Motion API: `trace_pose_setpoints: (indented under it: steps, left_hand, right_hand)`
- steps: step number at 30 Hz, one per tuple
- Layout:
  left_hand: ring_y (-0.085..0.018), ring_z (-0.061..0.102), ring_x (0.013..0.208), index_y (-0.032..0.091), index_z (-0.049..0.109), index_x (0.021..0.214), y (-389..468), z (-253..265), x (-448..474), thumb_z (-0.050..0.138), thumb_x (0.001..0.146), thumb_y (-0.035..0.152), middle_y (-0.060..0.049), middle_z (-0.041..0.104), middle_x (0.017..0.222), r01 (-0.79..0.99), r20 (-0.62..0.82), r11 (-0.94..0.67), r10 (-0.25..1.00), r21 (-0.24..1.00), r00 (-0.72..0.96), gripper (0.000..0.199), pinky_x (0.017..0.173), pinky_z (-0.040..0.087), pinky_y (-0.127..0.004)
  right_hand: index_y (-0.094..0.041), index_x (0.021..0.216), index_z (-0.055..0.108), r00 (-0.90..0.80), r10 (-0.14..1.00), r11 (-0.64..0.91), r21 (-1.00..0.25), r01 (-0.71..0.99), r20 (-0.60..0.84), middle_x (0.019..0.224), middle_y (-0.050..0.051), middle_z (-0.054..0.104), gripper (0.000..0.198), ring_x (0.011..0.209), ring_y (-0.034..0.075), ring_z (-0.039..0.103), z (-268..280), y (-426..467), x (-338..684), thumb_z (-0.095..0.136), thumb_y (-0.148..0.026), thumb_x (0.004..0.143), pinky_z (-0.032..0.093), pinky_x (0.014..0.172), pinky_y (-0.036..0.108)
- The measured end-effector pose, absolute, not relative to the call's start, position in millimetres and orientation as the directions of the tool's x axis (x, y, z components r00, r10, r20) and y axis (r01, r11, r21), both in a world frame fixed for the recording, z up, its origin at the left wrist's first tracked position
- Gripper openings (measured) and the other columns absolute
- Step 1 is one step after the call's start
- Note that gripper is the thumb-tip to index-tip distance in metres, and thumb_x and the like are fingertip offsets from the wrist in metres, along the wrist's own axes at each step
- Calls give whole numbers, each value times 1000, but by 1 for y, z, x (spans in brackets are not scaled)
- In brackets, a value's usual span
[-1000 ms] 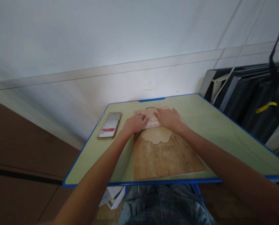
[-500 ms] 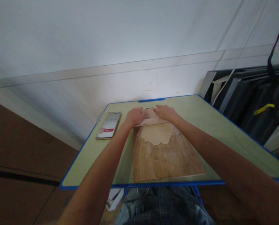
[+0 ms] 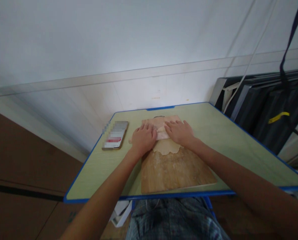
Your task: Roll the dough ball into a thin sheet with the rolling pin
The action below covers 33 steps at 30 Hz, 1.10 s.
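My left hand (image 3: 144,136) lies palm down on the left part of a pale wooden rolling pin (image 3: 163,135), fingers stretched forward over it. My right hand (image 3: 179,132) rests the same way on its right part, fingers extended and slightly spread. Both hands are open and press on the pin rather than wrap round it. Under the pin lies a thin, ragged-edged sheet of dough (image 3: 167,147); part of it shows on the near side, and my hands hide much of the rest. A wooden board (image 3: 176,171) carries the dough.
The board sits on a light green table with a blue edge (image 3: 164,195). A phone (image 3: 116,135) lies to the left of my left hand. Behind the table stands a white wall (image 3: 139,95). Dark flat panels (image 3: 261,106) lean at the right, with a hanging black strap (image 3: 287,53).
Both hands have drawn back toward me, and the rolling pin has rolled nearer over the dough. Less dough shows on the near side. The camera view has shifted slightly.
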<state>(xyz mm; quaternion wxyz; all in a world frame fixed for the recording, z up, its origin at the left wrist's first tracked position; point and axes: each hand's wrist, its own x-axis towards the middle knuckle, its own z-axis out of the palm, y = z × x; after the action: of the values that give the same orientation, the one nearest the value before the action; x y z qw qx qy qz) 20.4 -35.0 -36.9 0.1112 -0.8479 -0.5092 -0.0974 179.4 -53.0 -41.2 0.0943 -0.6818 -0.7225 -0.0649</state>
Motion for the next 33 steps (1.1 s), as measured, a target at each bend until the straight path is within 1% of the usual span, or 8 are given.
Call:
trace_pose_setpoints:
  steps: [6, 10, 14, 17, 22, 24, 28, 33]
  left_hand:
    - [-23, 57, 103, 18, 60, 103, -7, -31, 29, 22, 89, 35, -10, 60, 114, 937, 161, -350, 924, -13, 348, 45, 81, 46, -34]
    - [-24, 59, 102, 17, 62, 105, 19, -30, 31, 26, 86, 36, -12, 61, 115, 957, 54, -282, 959, 74, 278, 44, 81, 46, -33]
    - [-25, 58, 103, 17, 62, 105, 29, -32, 30, 26, 85, 39, -13, 61, 115, 954, 16, -286, 958, 91, 286, 47, 82, 45, -32]
    - [-24, 56, 107, 17, 55, 118, 28, -33, 30, 27, 85, 40, -13, 58, 120, 953, 31, -289, 957, 89, 287, 48, 85, 44, -32]
    - [-27, 53, 112, 13, 25, 139, 17, -32, 29, 29, 86, 41, -15, 53, 125, 953, 75, -299, 953, 58, 294, 60, 86, 43, -35]
    - [-27, 56, 107, 15, 25, 139, 8, -34, 28, 25, 88, 40, -15, 57, 121, 951, 126, -310, 944, 22, 305, 57, 82, 45, -36]
    - [-25, 62, 94, 20, 35, 135, -17, -40, 26, 17, 92, 36, -10, 65, 107, 931, 269, -358, 893, -64, 362, 50, 80, 44, -36]
    - [-23, 62, 95, 19, 46, 127, -23, -41, 29, 17, 92, 31, -10, 65, 107, 935, 305, -350, 885, -66, 352, 47, 83, 43, -36]
  right_hand:
    - [-21, 121, 53, -40, 992, 50, -82, 995, 120, 123, 10, 57, 45, 110, 26, 52, -34, -23, 185, 25, -35, 89, 37, 88, 44]
    - [-18, 112, 60, 10, 996, -1, -101, 995, 91, 115, 13, 62, 45, 102, 26, 58, -32, 1, 189, 26, -36, 88, 42, 81, 38]
    - [-13, 106, 63, 58, 994, -48, -105, 993, 97, 109, 17, 64, 48, 98, 26, 60, -29, 4, 189, 24, -36, 89, 43, 78, 36]
    - [-15, 103, 64, 50, 991, -38, -93, 995, 126, 106, 16, 65, 48, 97, 26, 60, -28, -9, 186, 22, -35, 90, 42, 79, 38]
    - [-17, 107, 62, 0, 967, 11, -42, 999, 256, 114, 11, 62, 47, 107, 25, 53, -36, -40, 177, 20, -32, 91, 28, 96, 44]
    - [-17, 110, 60, -10, 949, 16, -16, 1000, 316, 114, 10, 62, 47, 107, 24, 53, -42, -48, 174, 19, -31, 92, 24, 99, 45]
    - [-18, 117, 56, -8, 933, 16, -18, 1000, 361, 115, 9, 61, 45, 108, 25, 51, -48, -53, 172, 21, -30, 92, 25, 97, 45]
    - [-18, 125, 49, -2, 963, 17, -56, 998, 270, 123, 11, 56, 45, 113, 26, 47, -42, -44, 175, 23, -31, 90, 30, 94, 46]
